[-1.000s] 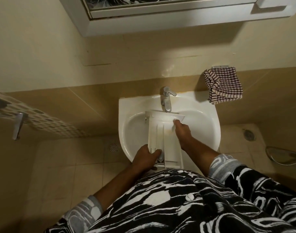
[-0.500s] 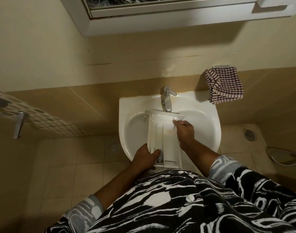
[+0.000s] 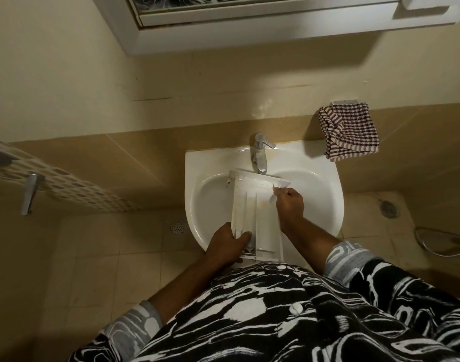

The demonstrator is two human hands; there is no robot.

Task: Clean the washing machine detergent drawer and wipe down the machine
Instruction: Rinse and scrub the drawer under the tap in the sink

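The white detergent drawer (image 3: 245, 205) lies lengthwise over the white sink (image 3: 320, 184), its far end just under the tap (image 3: 260, 155). My left hand (image 3: 228, 244) grips the drawer's near end, thumb on top by a small round cap. My right hand (image 3: 288, 202) rests with curled fingers in the right compartment near the far end. A small pale bit shows at its fingertips; whether it holds anything is unclear. No water runs from the tap.
A checked cloth (image 3: 349, 131) hangs on the wall right of the sink. A mirror cabinet (image 3: 249, 27) juts out overhead. A towel rail (image 3: 27, 192) is at the left. Floor drains (image 3: 177, 227) and a shower hose (image 3: 442, 241) lie on the tiled floor.
My right hand has shifted slightly right and towards me in the right compartment, its fingers curling more. The left hand and drawer have hardly moved.
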